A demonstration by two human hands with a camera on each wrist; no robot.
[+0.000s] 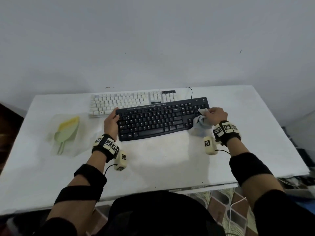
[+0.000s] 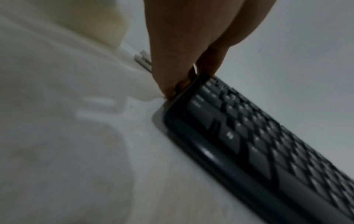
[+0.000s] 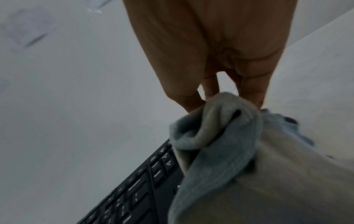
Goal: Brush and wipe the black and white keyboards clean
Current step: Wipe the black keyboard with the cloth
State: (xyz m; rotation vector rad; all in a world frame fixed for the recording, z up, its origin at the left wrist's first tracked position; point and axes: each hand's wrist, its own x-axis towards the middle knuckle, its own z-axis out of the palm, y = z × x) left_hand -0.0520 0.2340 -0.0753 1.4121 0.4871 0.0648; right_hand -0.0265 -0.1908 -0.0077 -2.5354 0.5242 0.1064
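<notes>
Cloth bunched in right fingers wipes black keyboard; left fingers grip its end.

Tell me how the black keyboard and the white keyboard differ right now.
The black keyboard lies nearer the person and at a slant; the white keyboard lies behind it, nearer the wall. The left hand grips the black keyboard's left end and the right hand holds a cloth on its right end; no hand touches the white keyboard. The black keyboard's far edge overlaps the white one. Both lie flat, keys up, on the table.
</notes>
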